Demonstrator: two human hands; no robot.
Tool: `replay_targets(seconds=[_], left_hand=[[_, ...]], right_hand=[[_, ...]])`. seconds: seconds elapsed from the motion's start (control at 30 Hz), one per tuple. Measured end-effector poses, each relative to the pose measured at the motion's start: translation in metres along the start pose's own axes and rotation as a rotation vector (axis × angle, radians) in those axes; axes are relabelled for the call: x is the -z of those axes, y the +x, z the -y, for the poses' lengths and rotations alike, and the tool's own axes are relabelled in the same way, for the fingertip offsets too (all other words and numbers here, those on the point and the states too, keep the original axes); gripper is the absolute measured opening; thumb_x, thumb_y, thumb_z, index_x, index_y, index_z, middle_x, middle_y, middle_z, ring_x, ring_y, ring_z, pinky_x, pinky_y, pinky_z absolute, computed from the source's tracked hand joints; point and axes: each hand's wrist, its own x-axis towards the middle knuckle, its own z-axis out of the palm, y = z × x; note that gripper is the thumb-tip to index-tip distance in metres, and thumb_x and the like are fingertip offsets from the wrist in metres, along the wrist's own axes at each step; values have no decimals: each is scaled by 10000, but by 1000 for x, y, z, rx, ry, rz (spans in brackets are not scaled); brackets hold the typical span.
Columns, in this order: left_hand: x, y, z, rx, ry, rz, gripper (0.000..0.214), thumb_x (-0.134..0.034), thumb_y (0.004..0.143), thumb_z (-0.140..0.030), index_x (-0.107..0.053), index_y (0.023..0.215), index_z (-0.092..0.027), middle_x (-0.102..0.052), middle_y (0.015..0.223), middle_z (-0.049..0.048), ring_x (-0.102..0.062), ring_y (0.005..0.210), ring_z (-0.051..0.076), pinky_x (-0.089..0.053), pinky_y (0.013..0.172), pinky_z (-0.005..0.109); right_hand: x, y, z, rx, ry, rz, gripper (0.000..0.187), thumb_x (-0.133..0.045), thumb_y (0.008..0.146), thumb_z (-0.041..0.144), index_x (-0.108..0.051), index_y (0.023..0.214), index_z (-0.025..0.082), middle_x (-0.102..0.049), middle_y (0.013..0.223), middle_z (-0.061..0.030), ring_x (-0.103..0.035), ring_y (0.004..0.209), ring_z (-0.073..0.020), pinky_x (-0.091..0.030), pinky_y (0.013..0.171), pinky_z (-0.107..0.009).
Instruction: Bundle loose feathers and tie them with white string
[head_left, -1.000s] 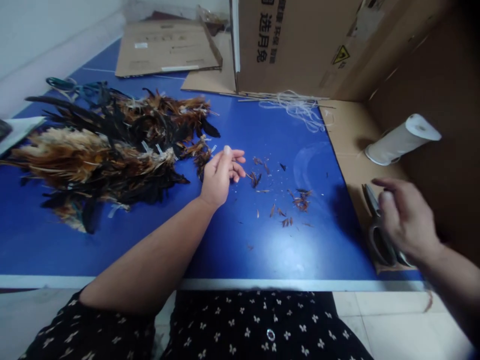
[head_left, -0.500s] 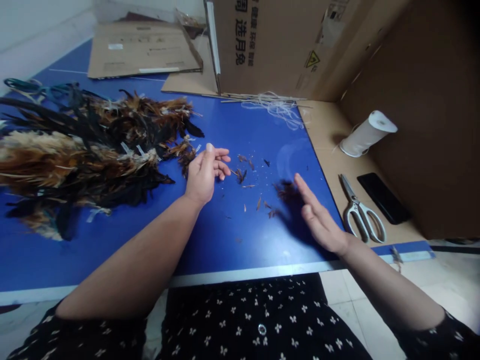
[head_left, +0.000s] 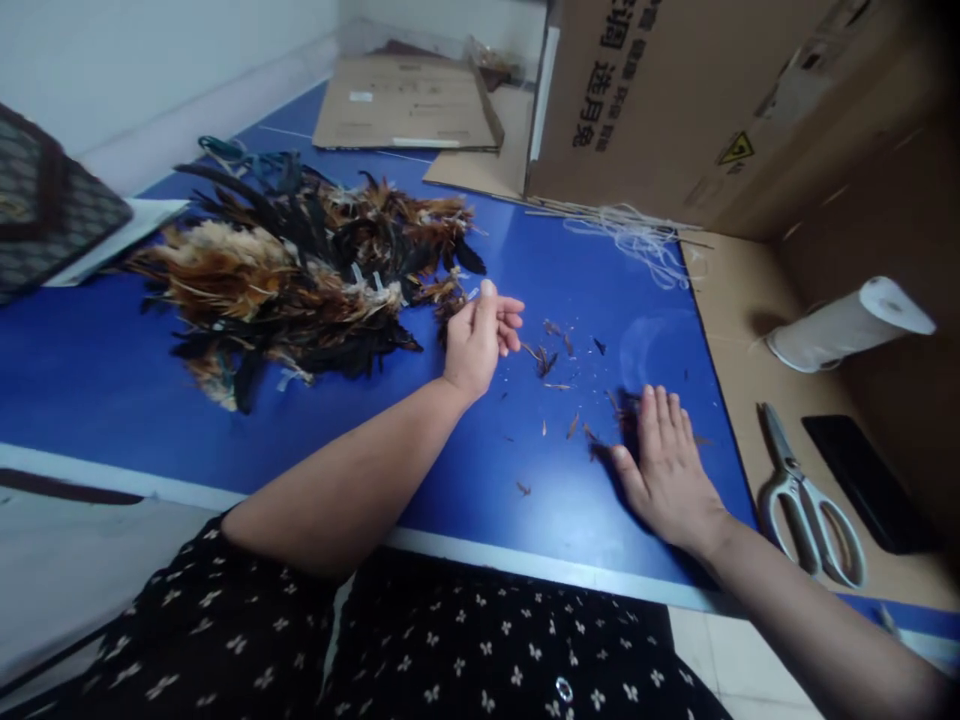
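Observation:
My left hand [head_left: 474,340] is half curled just above the blue table, thumb raised and fingers apart, with nothing seen in it. Right beside it lies a heap of brown, black and cream feathers [head_left: 300,285], some tied with pale strips. My right hand [head_left: 670,460] is palm down over the table, fingers stretched out and thumb spread. Dark feather scraps [head_left: 630,410] show at its fingertips and partly under it. More small feather bits [head_left: 546,362] and pale specks are scattered between the two hands.
Scissors [head_left: 806,500], a black phone [head_left: 866,480] and a white spool [head_left: 847,325] are on cardboard at the right. White string [head_left: 637,235] and thin sticks lie near a large cardboard box [head_left: 637,110]. A patterned bag [head_left: 56,200] stands far left.
My right hand has turned from edge-on to palm down and come nearer the front edge. My left hand has barely moved. The view has swung left, bringing the bag in.

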Motion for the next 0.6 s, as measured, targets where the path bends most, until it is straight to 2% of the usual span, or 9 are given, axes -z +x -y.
replay_targets(seconds=[0.1,0.2,0.33,0.4,0.47,0.5,0.6], left_hand=[[1,2,-1,-9,-23,-21,810,-519,1032,-950,-768,946,-184,-719,800,59,-649,570,113,-441,494,251],[3,3,-2,-10,-21,-22,834,-492,1028,-966,-770,949,-183,-716,805,58,-655,578,114,-449,509,254],[6,5,-3,-4,-1,-9,812,-488,1054,-935,-770,951,-180,-713,796,48,-648,582,106,-453,520,248],[8,7,-3,-10,-12,-18,798,-493,1067,-917,-767,948,-177,-704,783,38,-635,568,98,-444,515,246],[10,11,-4,-25,-39,-47,796,-491,1073,-909,-765,949,-172,-698,781,32,-626,557,92,-437,509,248],[12,14,-4,-34,-54,-64,796,-491,1075,-907,-764,948,-170,-693,778,30,-623,553,91,-433,506,249],[17,25,-5,-72,-104,-131,805,-490,1073,-910,-763,941,-164,-677,765,25,-624,549,93,-424,499,251]], right_hand=[[-15,50,25,64,41,17,1016,-393,1180,662,223,1886,267,134,1987,-118,-84,1837,-509,-254,1441,-805],[-29,107,48,79,76,58,1024,-355,1180,692,220,1885,220,102,1988,-158,-85,1831,-528,-226,1444,-811],[-37,178,67,88,220,92,1023,-326,1161,759,81,1919,205,6,1997,-174,-84,1836,-522,-173,1446,-821],[-32,198,69,75,306,102,968,-283,1169,750,34,1928,240,-13,1999,-163,-81,1843,-503,-150,1437,-839],[-20,195,67,71,374,82,860,-216,1195,691,13,1930,307,0,2007,-116,-51,1854,-464,-111,1433,-850],[-11,184,65,102,402,64,811,-198,1205,660,1,1928,350,14,2011,-80,-31,1860,-434,-98,1441,-836],[18,122,59,409,474,76,760,-292,1216,629,-61,1917,448,43,2017,23,-33,1872,-328,-151,1502,-670]])
